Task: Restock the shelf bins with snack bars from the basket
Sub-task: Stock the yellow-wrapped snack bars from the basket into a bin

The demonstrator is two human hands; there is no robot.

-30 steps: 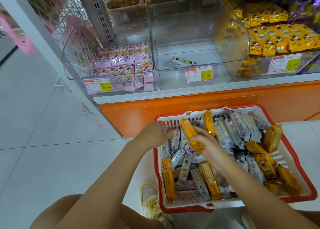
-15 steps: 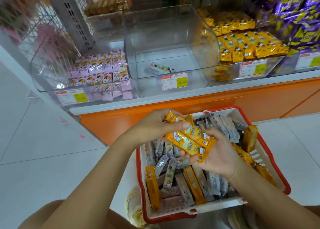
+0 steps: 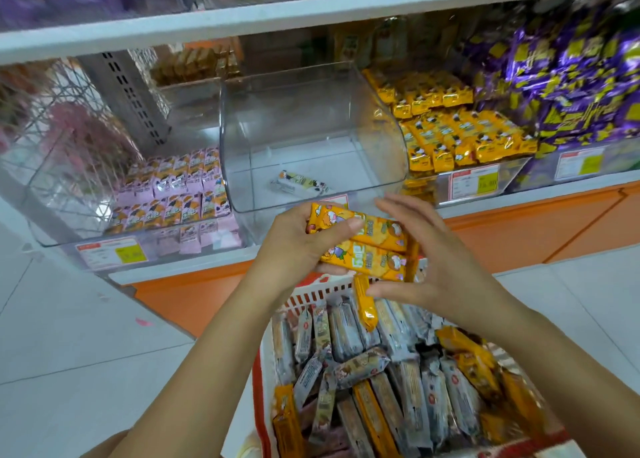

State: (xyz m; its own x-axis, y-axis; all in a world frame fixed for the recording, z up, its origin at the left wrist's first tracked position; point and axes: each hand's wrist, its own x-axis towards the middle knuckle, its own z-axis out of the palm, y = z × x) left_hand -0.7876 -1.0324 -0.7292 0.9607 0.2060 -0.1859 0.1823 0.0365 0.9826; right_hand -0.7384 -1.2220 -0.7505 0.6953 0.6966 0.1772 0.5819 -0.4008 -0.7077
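My left hand (image 3: pixel 298 246) grips a small stack of yellow snack bars (image 3: pixel 372 246), thumb across the top bar. My right hand (image 3: pixel 429 263) cups the stack's right end with its fingers spread. Both hands hover just in front of the shelf edge, above the far rim of the red-and-white basket (image 3: pixel 311 295). The basket holds several grey and yellow bars (image 3: pixel 391 371). Straight ahead stands a clear middle bin (image 3: pixel 311 128) with one lone bar (image 3: pixel 301 184) lying in it.
Left of the middle bin is a bin of pink packs (image 3: pixel 176 187); to the right, a bin of yellow packs (image 3: pixel 457 128) and purple packs (image 3: pixel 571 87). An orange shelf base (image 3: pixel 519 229) runs below. White floor tiles (image 3: pixel 69 336) lie to the left.
Both hands have lifted the yellow bars out of the basket and up toward the shelf. The view has tilted upward, so the bins look closer.
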